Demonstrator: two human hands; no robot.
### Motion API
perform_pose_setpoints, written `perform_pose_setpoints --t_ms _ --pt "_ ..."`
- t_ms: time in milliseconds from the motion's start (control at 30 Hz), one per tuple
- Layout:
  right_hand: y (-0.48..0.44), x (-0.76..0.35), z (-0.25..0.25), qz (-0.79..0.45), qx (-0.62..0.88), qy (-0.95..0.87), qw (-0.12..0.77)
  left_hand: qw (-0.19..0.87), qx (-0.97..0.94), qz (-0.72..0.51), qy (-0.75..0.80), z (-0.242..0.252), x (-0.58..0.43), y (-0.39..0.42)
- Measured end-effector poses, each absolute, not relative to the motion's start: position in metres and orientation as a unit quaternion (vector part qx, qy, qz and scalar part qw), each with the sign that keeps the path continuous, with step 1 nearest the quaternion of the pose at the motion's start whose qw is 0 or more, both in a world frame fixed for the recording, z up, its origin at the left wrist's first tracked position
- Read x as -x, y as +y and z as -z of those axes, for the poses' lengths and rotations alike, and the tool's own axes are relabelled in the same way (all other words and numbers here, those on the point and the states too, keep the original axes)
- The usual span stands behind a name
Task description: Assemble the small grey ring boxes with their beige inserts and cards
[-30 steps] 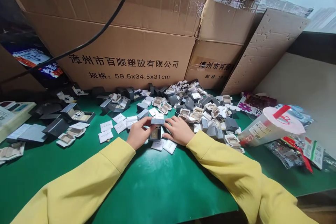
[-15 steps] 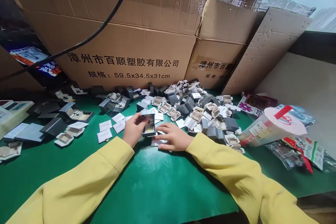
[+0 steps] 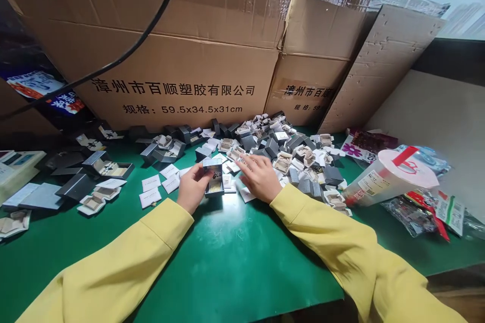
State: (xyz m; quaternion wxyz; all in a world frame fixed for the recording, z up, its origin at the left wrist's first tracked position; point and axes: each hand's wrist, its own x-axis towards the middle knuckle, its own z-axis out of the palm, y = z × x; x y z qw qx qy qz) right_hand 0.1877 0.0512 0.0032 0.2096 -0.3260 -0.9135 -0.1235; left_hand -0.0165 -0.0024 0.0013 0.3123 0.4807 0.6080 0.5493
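Note:
My left hand (image 3: 193, 186) grips a small dark box (image 3: 214, 186) by its left side; the box stands open, with something dark and yellowish inside. To the right of it, my right hand (image 3: 259, 176) has its fingers spread over white pieces at the near edge of the pile. A white card (image 3: 246, 193) lies just under that hand. Several printed white cards (image 3: 150, 197) rest on the green table (image 3: 235, 262) left of my left hand. Behind both hands is a heap of dark boxes and folded white inserts (image 3: 282, 161).
Large cardboard cartons (image 3: 182, 70) stand along the back. At the right are a lidded cup (image 3: 390, 176) and snack packets (image 3: 424, 214). More dark boxes (image 3: 78, 187) lie at the left. A black cable (image 3: 132, 48) hangs across the upper left.
My right hand has moved up and to the right, away from the small box, uncovering white cards. My left hand still holds the box in nearly the same place.

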Motion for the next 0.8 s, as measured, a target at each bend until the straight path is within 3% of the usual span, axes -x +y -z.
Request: perform_pose_setpoints --t_ms 133,300,800 --pt "0.059 -0.194 -0.003 0.2 0.442 -0.855 0.183 0.31 -0.487 -0.539 0.614 -0.002 0.016 -0.003" --pt "0.06 -0.195 0.002 0.216 0.4 -0.877 0.157 0.316 -0.488 -0.538 0.61 -0.003 0.015 -0.004" --pt "0.068 -0.196 0.001 0.11 0.393 -0.898 0.167 0.329 -0.473 -0.556 0.599 -0.001 0.016 -0.003"
